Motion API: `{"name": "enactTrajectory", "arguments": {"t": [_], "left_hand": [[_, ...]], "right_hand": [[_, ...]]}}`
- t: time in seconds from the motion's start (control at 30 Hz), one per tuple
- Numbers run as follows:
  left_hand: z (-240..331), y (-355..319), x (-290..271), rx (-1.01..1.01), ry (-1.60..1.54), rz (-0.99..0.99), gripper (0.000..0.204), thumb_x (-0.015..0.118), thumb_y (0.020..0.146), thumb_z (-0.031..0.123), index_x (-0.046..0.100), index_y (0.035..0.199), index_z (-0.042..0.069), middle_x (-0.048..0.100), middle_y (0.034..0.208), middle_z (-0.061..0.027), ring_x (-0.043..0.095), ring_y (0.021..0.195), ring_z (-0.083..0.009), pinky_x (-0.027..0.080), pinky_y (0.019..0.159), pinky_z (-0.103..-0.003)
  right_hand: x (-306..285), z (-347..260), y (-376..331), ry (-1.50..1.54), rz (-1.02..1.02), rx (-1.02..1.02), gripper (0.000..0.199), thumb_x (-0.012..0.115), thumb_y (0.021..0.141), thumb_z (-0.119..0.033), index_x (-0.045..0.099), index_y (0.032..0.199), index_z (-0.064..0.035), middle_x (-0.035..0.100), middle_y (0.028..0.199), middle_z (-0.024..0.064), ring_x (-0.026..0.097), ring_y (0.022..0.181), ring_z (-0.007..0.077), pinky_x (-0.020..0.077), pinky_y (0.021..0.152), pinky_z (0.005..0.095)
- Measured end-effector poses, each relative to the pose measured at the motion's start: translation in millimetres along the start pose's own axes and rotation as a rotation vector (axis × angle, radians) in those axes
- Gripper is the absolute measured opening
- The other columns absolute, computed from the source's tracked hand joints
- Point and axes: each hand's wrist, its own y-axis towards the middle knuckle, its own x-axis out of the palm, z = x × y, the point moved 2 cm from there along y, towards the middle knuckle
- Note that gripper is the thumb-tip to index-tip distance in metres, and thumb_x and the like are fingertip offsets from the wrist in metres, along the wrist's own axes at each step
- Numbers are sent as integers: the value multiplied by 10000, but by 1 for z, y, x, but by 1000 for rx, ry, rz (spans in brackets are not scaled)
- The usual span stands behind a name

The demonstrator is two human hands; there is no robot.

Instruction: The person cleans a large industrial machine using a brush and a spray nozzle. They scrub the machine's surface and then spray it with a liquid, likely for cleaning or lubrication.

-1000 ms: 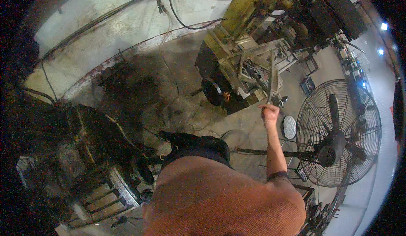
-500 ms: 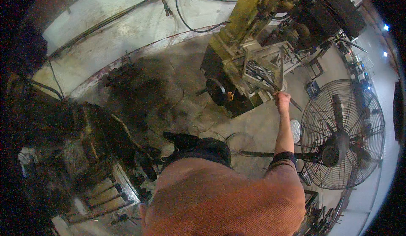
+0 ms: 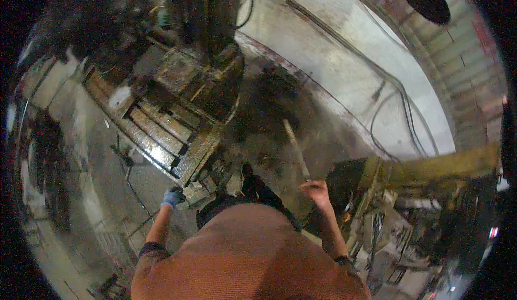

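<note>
Metal rod (image 3: 296,148) in right hand (image 3: 316,191), long axis pointing up-left, away

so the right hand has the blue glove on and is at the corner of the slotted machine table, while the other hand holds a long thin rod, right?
Not quite. In the head view it is the left hand that wears the blue glove and sits at the corner of the slotted machine table. The right hand is bare, and it is the one holding the long thin rod.

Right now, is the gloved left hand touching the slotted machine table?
Touching. The head view shows the left hand, in a blue glove, resting on the near corner of the slotted machine table, no gap visible.
</note>
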Motion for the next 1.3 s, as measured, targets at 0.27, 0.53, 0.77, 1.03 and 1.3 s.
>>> {"name": "enactTrajectory", "arguments": {"t": [0.27, 0.53, 0.77, 1.03, 1.3], "left_hand": [[-63, -135, 20, -447, -1016, 368, 118, 471, 779, 94, 564, 756, 25, 537, 591, -99, 505, 459, -236, 403, 397, -324], [-21, -186, 147, -364, -915, 793, 169, 463, 808, 131, 546, 890, 10, 564, 643, -128, 520, 463, -213, 407, 399, -308], [-21, -196, 273, -521, -66, 660, 282, 439, 808, 273, 571, 895, 40, 588, 744, -142, 567, 642, -246, 445, 555, -331], [-92, -229, 314, -569, -635, 724, 257, 455, 809, 301, 555, 864, 71, 587, 744, -86, 555, 564, -215, 435, 466, -320], [-72, -197, 231, -341, -757, 985, 124, 504, 787, 131, 556, 835, 30, 554, 622, -103, 536, 477, -195, 427, 418, -292]], "right_hand": [[148, -183, 171, -123, -613, -34, 317, 450, 651, 26, 556, 950, 43, 542, 733, 81, 415, 382, 67, 282, 313, 199], [314, -212, 368, -149, -753, -81, 123, 487, 714, -86, 563, 775, -10, 473, 544, 39, 429, 403, 126, 339, 357, 282], [451, -178, 461, -1212, -592, -794, 113, 528, 719, -142, 622, 747, -86, 614, 775, 75, 554, 686, 191, 447, 576, 333], [499, -161, 489, -1430, -691, -844, 291, 497, 785, -325, 599, 871, -67, 539, 894, 129, 525, 831, 245, 451, 702, 377], [466, -171, 523, -1532, -981, -991, 238, 487, 788, -308, 581, 767, -90, 521, 776, 99, 496, 715, 235, 437, 614, 387]]}}
